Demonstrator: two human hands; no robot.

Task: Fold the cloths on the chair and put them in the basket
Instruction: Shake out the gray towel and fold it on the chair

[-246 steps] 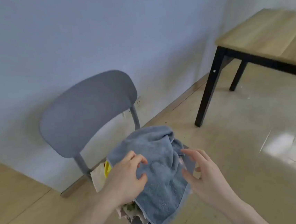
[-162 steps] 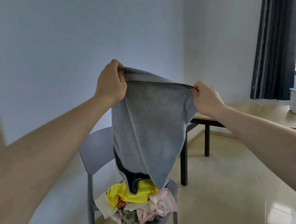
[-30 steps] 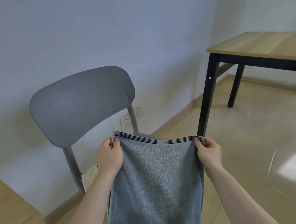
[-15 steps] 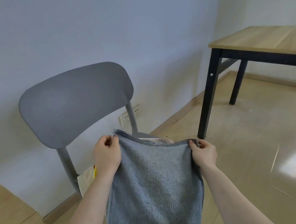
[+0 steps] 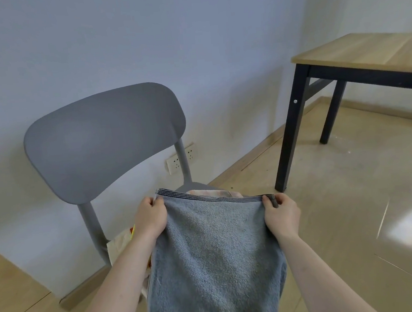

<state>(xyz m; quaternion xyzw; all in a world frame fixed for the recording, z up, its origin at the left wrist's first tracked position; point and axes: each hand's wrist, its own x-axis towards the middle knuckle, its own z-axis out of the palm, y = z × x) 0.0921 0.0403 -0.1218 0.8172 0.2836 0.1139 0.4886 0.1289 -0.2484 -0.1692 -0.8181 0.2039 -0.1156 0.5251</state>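
The grey chair (image 5: 105, 143) is standing just beyond both hands with the other cloths (image 5: 122, 241) peeking out beside and behind the towel, and no basket is showing, nor anything on the wooden table (image 5: 366, 52) well off to the right. The blue-grey towel (image 5: 210, 261) is hanging between the grips, the left hand (image 5: 150, 219) and right hand (image 5: 281, 214) each pinching a striped top corner. For a clean fold, I judge, the hem should be staying taut and level as the corners are meeting.

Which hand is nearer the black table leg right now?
Right. The right hand pinches the towel corner just below and left of the table leg; the left hand holds the far corner, beside the chair.
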